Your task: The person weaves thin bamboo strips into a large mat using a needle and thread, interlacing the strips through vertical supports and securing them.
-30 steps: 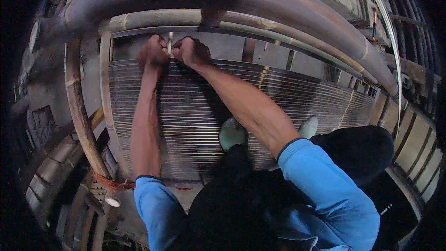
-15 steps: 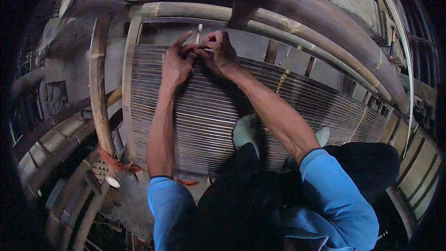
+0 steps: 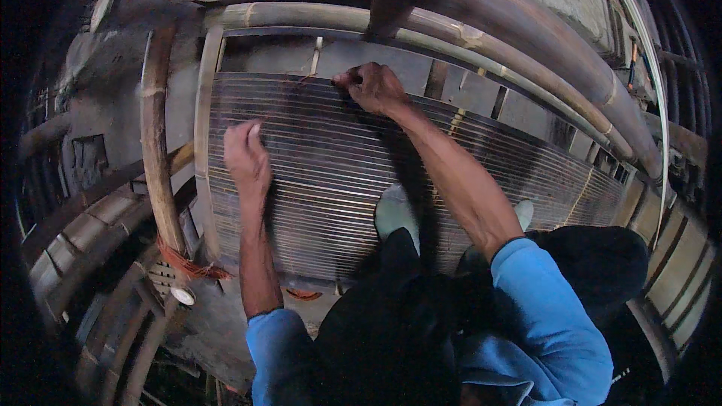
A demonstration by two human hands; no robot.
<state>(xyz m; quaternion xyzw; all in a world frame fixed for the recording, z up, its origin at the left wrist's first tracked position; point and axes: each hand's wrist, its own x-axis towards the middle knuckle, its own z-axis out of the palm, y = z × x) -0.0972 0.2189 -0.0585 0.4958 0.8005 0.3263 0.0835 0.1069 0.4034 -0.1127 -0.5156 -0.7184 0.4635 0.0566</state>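
Observation:
A wide panel of thin, closely spaced bamboo slats (image 3: 331, 195) lies below my arms. At its far edge, a thin reddish cord (image 3: 304, 80) shows faintly beside a short pale upright stick (image 3: 317, 55). My right hand (image 3: 374, 89) is closed in a pinch just right of that spot, apparently on the cord. Lower and to the left, my left hand (image 3: 248, 154) is closed too, slightly blurred, above the slats; a faint reddish strand shows at its fingertips. The cord's full run between the hands cannot be made out.
Thick bamboo poles (image 3: 451, 34) cross beyond the panel. A bamboo post (image 3: 154, 128) stands at left, with a bundle of orange fibre strands (image 3: 188, 262) at its foot. My light-coloured footwear (image 3: 396, 213) rests on the slats. A slatted bamboo structure (image 3: 681, 278) is at right.
My hands were together at the panel's far edge and have come apart. The left has moved left and nearer to me, the right slightly to the right.

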